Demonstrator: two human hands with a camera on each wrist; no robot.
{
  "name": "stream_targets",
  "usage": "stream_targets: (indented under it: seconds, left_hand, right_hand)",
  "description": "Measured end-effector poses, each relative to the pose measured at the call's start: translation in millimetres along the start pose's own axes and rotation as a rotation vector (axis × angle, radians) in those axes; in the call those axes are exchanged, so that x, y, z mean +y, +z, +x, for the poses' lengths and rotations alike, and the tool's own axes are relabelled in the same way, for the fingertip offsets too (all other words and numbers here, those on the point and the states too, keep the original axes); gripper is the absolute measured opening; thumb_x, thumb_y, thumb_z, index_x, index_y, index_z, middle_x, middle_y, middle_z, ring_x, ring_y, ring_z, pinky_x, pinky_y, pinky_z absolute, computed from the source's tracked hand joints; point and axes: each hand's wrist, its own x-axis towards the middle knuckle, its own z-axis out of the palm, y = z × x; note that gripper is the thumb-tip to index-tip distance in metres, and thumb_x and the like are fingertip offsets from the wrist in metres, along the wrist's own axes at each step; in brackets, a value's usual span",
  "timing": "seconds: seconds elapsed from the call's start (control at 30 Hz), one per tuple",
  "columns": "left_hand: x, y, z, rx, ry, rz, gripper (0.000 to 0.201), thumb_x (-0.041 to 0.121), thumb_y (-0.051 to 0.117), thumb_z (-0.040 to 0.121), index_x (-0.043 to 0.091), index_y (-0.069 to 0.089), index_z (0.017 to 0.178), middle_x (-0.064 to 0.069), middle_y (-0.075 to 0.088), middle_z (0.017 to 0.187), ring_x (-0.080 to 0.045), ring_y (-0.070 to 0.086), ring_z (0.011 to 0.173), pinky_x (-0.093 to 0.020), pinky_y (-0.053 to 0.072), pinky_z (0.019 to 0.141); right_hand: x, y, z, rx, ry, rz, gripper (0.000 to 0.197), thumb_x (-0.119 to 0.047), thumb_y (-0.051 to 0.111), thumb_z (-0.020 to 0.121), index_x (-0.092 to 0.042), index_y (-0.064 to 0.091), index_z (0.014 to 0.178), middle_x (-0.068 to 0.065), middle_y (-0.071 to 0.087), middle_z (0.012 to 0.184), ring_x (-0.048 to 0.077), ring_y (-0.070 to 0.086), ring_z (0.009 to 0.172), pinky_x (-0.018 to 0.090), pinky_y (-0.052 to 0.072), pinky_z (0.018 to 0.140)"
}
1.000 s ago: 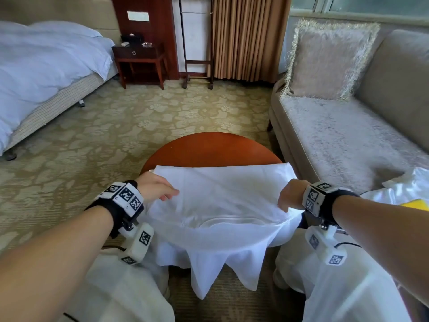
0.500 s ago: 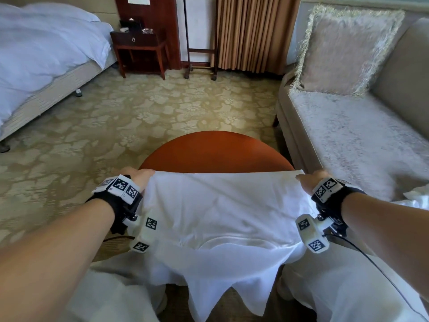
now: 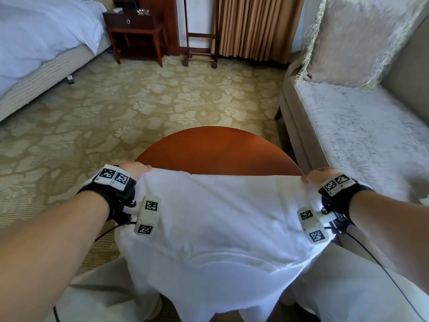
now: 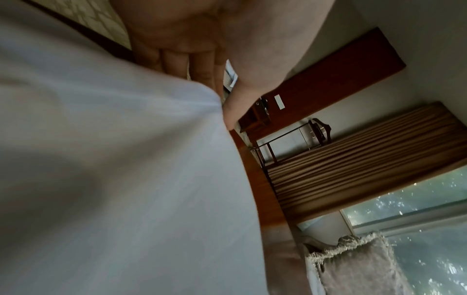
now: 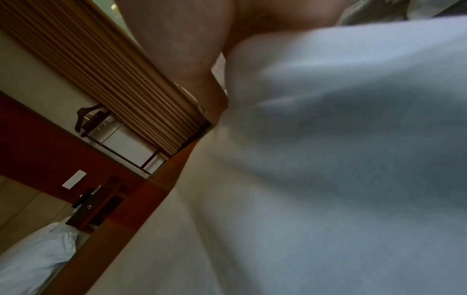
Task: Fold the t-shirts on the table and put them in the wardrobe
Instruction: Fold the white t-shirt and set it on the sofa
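A white, soft t-shirt (image 3: 216,219) drapes over the near edge of the round, glossy wooden table (image 3: 213,149). The left hand (image 3: 131,168) pinches its far left corner, the right hand (image 3: 319,175) its far right corner. A plush grey sofa (image 3: 362,135) stands beside the table's right edge.

The t-shirt (image 3: 222,219) is plain white; the round desk (image 3: 216,149) reddish-brown; the carpet (image 3: 144,101) beige with pale flowers; the curtain (image 3: 255,26) tan.
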Motion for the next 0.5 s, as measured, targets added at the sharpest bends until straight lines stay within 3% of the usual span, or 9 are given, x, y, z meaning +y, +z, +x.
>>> stream_targets:
  seconds: [0.07, 0.13, 0.23, 0.3, 0.37, 0.43, 0.5]
  left_hand:
    - [1, -3, 7, 0.012, 0.012, 0.017, 0.042, 0.037, 0.074, 0.084, 0.002, 0.062, 0.102, -0.017, 0.061, 0.105, -0.027, 0.058, 0.072, -0.031, 0.042, 0.061]
    - [6, -7, 21, -0.013, 0.016, 0.028, 0.054, 0.045, 0.073, 0.082, -0.004, 0.065, 0.102, -0.02, 0.066, 0.111, -0.031, 0.063, 0.079, -0.034, 0.047, 0.065]
    - [9, -7, 39, -0.01, 0.047, 0.019, 0.065, 0.052, 0.07, 0.082, 0.005, 0.061, 0.126, -0.021, 0.061, 0.127, -0.035, 0.063, 0.106, -0.044, 0.052, 0.092]
    - [12, -7, 39, 0.007, 0.079, -0.031, 0.067, 0.052, 0.07, 0.082, 0.009, 0.057, 0.132, -0.017, 0.059, 0.132, -0.035, 0.061, 0.112, -0.044, 0.05, 0.097]
    - [10, -7, 32, 0.026, 0.11, -0.08, 0.069, 0.055, 0.084, 0.063, 0.019, 0.066, 0.119, -0.009, 0.065, 0.122, -0.032, 0.065, 0.103, -0.041, 0.052, 0.091]
    - [5, -5, 32, 0.05, 0.099, -0.203, 0.066, 0.052, 0.094, 0.037, 0.027, 0.069, 0.094, -0.006, 0.071, 0.103, -0.027, 0.069, 0.088, -0.04, 0.056, 0.084]
    - [1, -6, 25, 0.056, 0.164, -0.203, 0.045, 0.026, 0.095, 0.051, 0.023, 0.069, 0.088, -0.004, 0.069, 0.096, -0.019, 0.067, 0.083, -0.025, 0.055, 0.074]
  right_hand:
    - [-2, -2, 7, -0.043, -0.024, 0.009, 0.033, -0.015, 0.069, 0.085, -0.01, 0.065, 0.117, 0.014, 0.064, 0.116, 0.033, 0.06, 0.105, 0.029, 0.043, 0.077]
    - [-5, -4, 11, -0.035, -0.042, 0.052, 0.035, -0.012, 0.068, 0.085, -0.009, 0.065, 0.12, 0.012, 0.063, 0.126, 0.03, 0.058, 0.116, 0.027, 0.043, 0.078]
    - [-13, -3, 10, 0.033, -0.056, 0.102, 0.022, -0.015, 0.063, 0.09, -0.016, 0.07, 0.111, 0.001, 0.064, 0.111, 0.024, 0.06, 0.103, 0.026, 0.044, 0.085]
    - [-16, 2, 11, 0.066, -0.061, 0.077, 0.018, -0.019, 0.06, 0.091, -0.021, 0.071, 0.106, 0.001, 0.063, 0.108, 0.024, 0.059, 0.098, 0.029, 0.046, 0.091]
    - [-20, 8, 10, 0.067, -0.056, 0.039, 0.016, -0.021, 0.06, 0.09, -0.02, 0.072, 0.1, 0.006, 0.067, 0.11, 0.026, 0.062, 0.094, 0.034, 0.051, 0.091]
    - [-25, 13, 4, 0.065, -0.045, 0.023, 0.02, -0.019, 0.066, 0.083, -0.014, 0.071, 0.102, 0.009, 0.069, 0.101, 0.025, 0.064, 0.081, 0.032, 0.054, 0.078]
    - [-25, 17, 4, 0.049, -0.033, -0.02, 0.034, -0.017, 0.071, 0.078, -0.015, 0.069, 0.113, 0.009, 0.067, 0.1, 0.023, 0.062, 0.077, 0.028, 0.051, 0.071]
